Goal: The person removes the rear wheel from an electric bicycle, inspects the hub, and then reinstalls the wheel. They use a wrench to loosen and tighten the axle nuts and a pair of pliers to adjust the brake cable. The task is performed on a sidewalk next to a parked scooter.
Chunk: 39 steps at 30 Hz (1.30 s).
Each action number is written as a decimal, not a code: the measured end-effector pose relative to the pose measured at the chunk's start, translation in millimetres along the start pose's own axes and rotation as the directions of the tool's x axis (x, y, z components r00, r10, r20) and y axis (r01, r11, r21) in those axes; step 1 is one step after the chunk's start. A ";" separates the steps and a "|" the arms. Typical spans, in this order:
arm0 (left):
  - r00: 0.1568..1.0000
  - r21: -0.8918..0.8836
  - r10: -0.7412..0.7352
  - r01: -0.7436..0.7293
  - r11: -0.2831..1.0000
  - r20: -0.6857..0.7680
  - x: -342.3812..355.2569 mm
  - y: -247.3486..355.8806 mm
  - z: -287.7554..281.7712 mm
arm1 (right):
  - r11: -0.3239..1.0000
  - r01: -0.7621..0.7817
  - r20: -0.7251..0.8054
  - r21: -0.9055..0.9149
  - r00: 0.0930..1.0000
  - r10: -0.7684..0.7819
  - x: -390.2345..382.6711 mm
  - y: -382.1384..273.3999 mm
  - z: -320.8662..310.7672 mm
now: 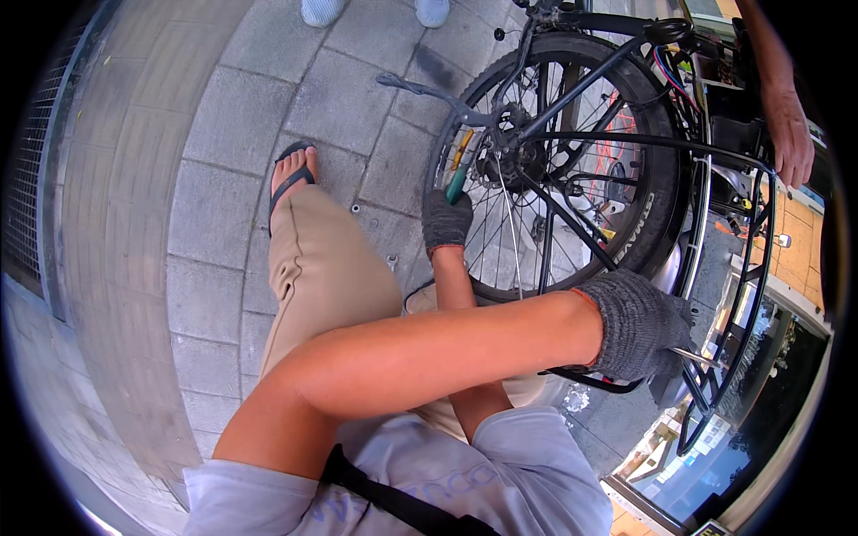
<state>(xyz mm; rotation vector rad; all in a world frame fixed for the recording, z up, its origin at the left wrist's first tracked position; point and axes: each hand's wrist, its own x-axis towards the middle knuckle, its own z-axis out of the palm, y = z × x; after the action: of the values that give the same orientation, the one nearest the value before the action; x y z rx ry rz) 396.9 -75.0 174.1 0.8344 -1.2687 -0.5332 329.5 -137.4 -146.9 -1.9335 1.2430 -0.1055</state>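
Observation:
My arms cross. My left forearm reaches over to the right, and its dark grey knit-gloved hand, my left hand (639,326), is closed beside the black rear rack. A thin silver metal tool (697,358) sticks out of its fingers toward the rack bars; its kind is unclear. Passing beneath, my right arm ends in another grey glove, my right hand (447,221), closed low by the bicycle wheel (657,179). From its fist rises a green handle (458,181) near the spokes; the rest of it is hidden. A yellow-orange piece (462,149) shows just above.
The bicycle's black rack (761,241) extends right, and its kickstand (429,90) points left over grey paving (223,214). Another person's bare hand (788,138) rests on the rack. Pale shoes (322,11) stand at the top. My sandalled foot (293,170) is left of the wheel.

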 end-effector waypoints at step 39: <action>0.985 0.024 0.134 -0.132 0.991 -0.110 -0.9 -17.7 10.2 | 0.763 -0.577 0.379 0.291 0.802 0.462 -16.1 4.2 12.0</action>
<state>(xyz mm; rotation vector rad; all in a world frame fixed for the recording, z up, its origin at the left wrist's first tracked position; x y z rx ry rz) 388.5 -87.6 160.3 0.7759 -1.2182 -0.3650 323.9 -118.4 -152.2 -1.1479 1.3948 0.1999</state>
